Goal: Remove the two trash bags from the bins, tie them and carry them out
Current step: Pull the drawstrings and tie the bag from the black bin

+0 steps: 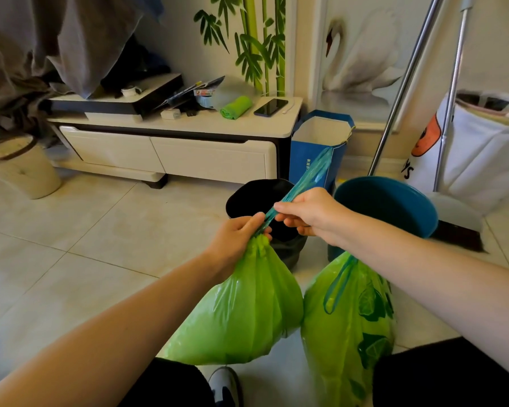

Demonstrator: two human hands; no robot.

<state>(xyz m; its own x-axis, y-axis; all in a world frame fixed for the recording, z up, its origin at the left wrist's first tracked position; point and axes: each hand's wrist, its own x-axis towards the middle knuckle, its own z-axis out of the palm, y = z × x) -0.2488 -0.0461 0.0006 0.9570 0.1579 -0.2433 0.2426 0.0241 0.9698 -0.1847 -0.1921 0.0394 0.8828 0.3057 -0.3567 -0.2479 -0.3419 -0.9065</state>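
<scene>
Two full green trash bags are out of the bins, in front of me. My left hand point(238, 234) grips the gathered neck of the left green bag point(241, 312). My right hand point(309, 212) pinches that bag's teal drawstring point(303, 179), which stretches taut up and to the right. The right green bag point(347, 324), with leaf prints, stands beside it on the floor with its neck cinched and a teal loop hanging down. Behind them a black bin point(256, 198) and a teal bin point(394, 201) stand without liners.
A white TV cabinet point(188, 124) carries a phone, a green roll of bags and clutter. A blue paper bag point(315, 148) stands by it. A broom and mop handles point(400, 92) lean at right beside a white tote point(482, 148). A beige bin point(18, 165) stands at left.
</scene>
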